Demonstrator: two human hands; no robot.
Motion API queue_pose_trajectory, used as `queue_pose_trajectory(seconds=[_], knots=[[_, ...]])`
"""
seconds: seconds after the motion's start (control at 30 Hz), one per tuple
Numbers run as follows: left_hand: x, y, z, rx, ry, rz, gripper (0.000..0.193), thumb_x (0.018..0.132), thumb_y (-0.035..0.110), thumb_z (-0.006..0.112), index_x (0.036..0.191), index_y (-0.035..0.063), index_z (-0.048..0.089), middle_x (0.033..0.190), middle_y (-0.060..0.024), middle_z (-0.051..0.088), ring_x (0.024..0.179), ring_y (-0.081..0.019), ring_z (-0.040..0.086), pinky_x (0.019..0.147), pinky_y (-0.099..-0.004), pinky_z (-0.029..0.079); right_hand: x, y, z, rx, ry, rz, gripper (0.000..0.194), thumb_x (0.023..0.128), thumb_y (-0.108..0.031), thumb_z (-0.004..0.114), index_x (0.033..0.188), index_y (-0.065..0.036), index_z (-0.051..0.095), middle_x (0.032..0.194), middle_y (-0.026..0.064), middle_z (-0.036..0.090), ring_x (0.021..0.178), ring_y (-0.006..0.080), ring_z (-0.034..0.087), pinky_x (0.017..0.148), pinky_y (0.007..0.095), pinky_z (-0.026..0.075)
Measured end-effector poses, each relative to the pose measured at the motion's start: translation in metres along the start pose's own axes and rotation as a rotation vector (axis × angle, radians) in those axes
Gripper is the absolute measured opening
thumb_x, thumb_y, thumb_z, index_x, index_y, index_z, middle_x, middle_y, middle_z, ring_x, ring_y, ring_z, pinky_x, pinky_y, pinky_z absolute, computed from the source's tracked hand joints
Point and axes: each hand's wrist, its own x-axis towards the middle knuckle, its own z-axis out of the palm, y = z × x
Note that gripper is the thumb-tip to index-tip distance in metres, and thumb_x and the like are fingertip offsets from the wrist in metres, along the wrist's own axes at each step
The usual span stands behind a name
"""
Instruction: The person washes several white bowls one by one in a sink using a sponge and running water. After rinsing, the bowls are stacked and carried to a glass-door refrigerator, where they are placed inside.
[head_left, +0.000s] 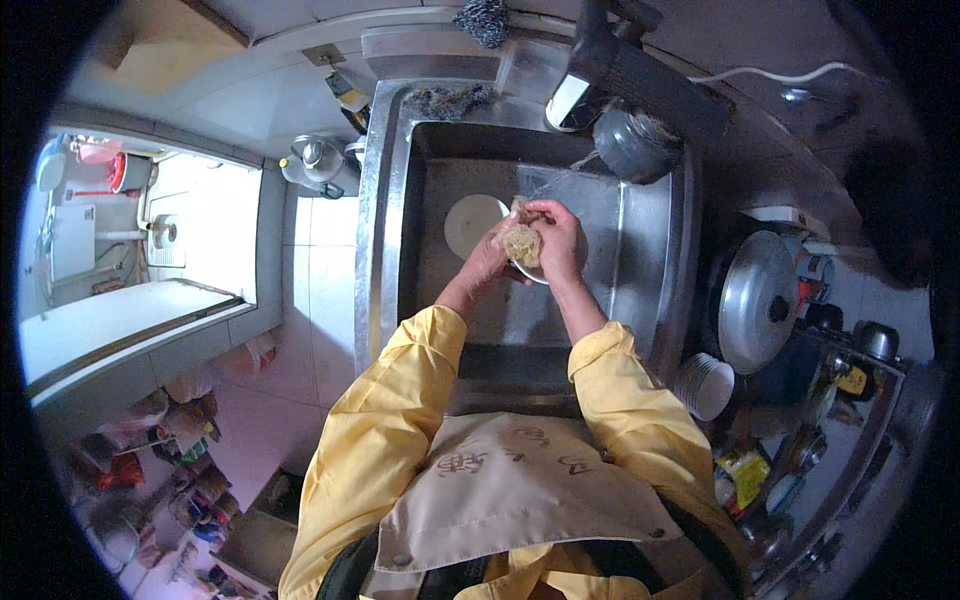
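Note:
My left hand (491, 251) and my right hand (561, 236) are close together over a stainless steel sink (645, 247). A white bowl (534, 276) sits between them, mostly hidden, with its rim showing below. My left fingers curl under its edge. A tan, fibrous scrubbing pad (523, 246) is bunched over the bowl, and my right hand grips it. Beside my left hand, a white round dish (471, 225) lies on the sink floor.
At the sink's far right corner stands a dark, rounded vessel (636, 146). Dark mesh scrubbers (448, 103) lie on the back ledge. Stacked white bowls (705, 386) and a large metal lid (757, 304) are to the right. A kettle (321, 161) stands left.

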Motion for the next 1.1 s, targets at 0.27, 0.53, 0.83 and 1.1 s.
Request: queue_pose_trajectory(seconds=[0.27, 0.53, 0.83, 1.1], knots=[[0.002, 0.008, -0.018, 0.150, -0.022, -0.010, 0.064, 0.098, 0.067, 0.044, 0.128, 0.0115, 0.060, 0.108, -0.0070, 0.068, 0.089, -0.0191, 0.069, 0.067, -0.0366, 0.060, 0.023, -0.066, -0.036, -0.208, -0.934, 0.277, 0.021, 0.078, -0.002, 0.069, 0.099, 0.001, 0.071, 0.095, 0.0054, 0.071, 0.088, 0.0138, 0.066, 0.082, 0.0295, 0.053], [-0.006, 0.015, -0.001, 0.046, -0.010, -0.006, 0.068, 0.098, 0.067, 0.045, 0.135, 0.0107, 0.055, 0.115, -0.0087, 0.066, 0.092, -0.0207, 0.069, 0.064, -0.0362, 0.060, 0.010, -0.050, -0.025, -0.458, -0.129, -0.216, 0.025, 0.070, 0.003, 0.064, 0.094, -0.003, 0.071, 0.094, 0.0146, 0.070, 0.091, 0.0320, 0.069, 0.084, 0.0388, 0.053], [0.002, 0.033, -0.006, 0.320, 0.095, 0.178, 0.058, 0.100, 0.050, 0.056, 0.139, 0.0059, 0.056, 0.125, -0.0095, 0.065, 0.112, -0.0214, 0.063, 0.092, -0.0328, 0.052, 0.022, -0.088, -0.037, -1.219, -0.578, -0.305, 0.022, 0.082, -0.010, 0.062, 0.100, -0.003, 0.071, 0.102, 0.0196, 0.068, 0.091, 0.0372, 0.068, 0.081, 0.0427, 0.054], [0.023, 0.024, -0.018, 0.374, 0.190, 0.448, 0.043, 0.102, 0.023, 0.058, 0.139, 0.0022, 0.054, 0.125, -0.0092, 0.065, 0.115, -0.0175, 0.059, 0.101, -0.0309, 0.045, -0.028, -0.060, -0.089, 0.078, -0.540, 0.417, 0.035, 0.075, 0.005, 0.067, 0.110, 0.003, 0.068, 0.099, 0.0114, 0.071, 0.089, 0.0187, 0.069, 0.083, 0.0319, 0.055]])
